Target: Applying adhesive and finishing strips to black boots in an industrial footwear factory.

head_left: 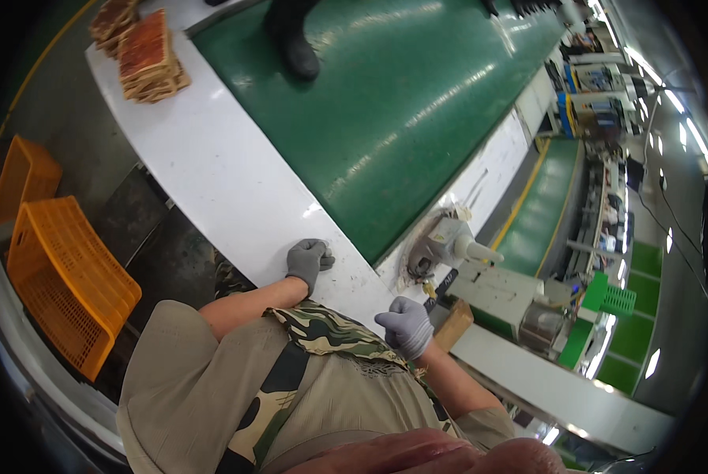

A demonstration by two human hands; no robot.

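Observation:
My left hand (310, 262), in a dark grey knit glove, rests on the white tabletop (235, 178) with its fingers curled into a fist. My right hand (407, 325), in a lighter grey glove, is also closed in a fist, near the table's right end. Nothing shows in either hand. Beyond the tabletop runs a wide green conveyor belt (354, 126). A black boot (294, 51) is on the belt at its far left part, cut off by the frame's top. Just beyond my right hand sits a small grey machine (441, 245) with a rounded head.
A stack of tan and reddish-brown pieces (148, 59) lies at the table's far left end. Orange plastic crates (73, 276) stand at the left. A wooden block (454, 324) and a pale machine (500, 296) are right of my right hand. Another green belt (539, 209) runs farther right.

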